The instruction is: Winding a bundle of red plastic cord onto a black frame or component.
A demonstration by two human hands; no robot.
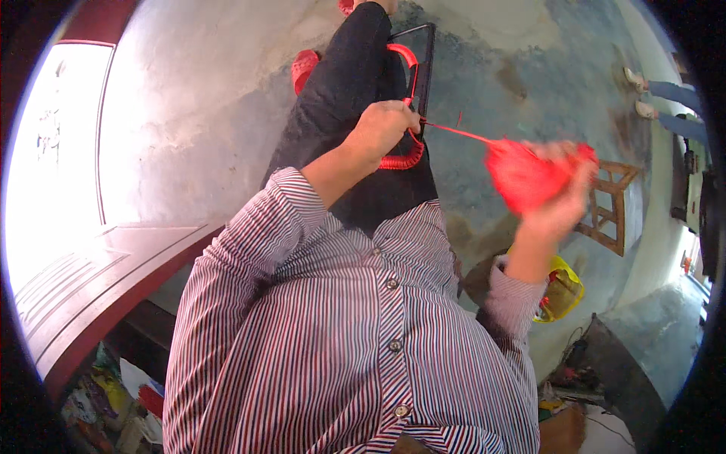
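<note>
Across my lap rests a thin black rectangular frame (pixel 429 68), parts of it wrapped closely in red cord (pixel 404 161). My left hand (pixel 384 130) is closed at the frame's near side, its fingers pinched where the wrapping meets a loose strand; the fingertips partly hide what they grip. From there the red strand (pixel 460 131) runs taut to the right. It leads to a bundle of red cord (pixel 522 175), held in my right hand (pixel 563 198) away from the frame. Motion smears that bundle and the fingers around it.
A wooden lattice piece (pixel 624 212) lies on the floor at the right, with a yellow container (pixel 567 291) nearer me. Another person's legs (pixel 673 94) show at the far right. At left is a dark red panelled board (pixel 98 280), with clutter below it.
</note>
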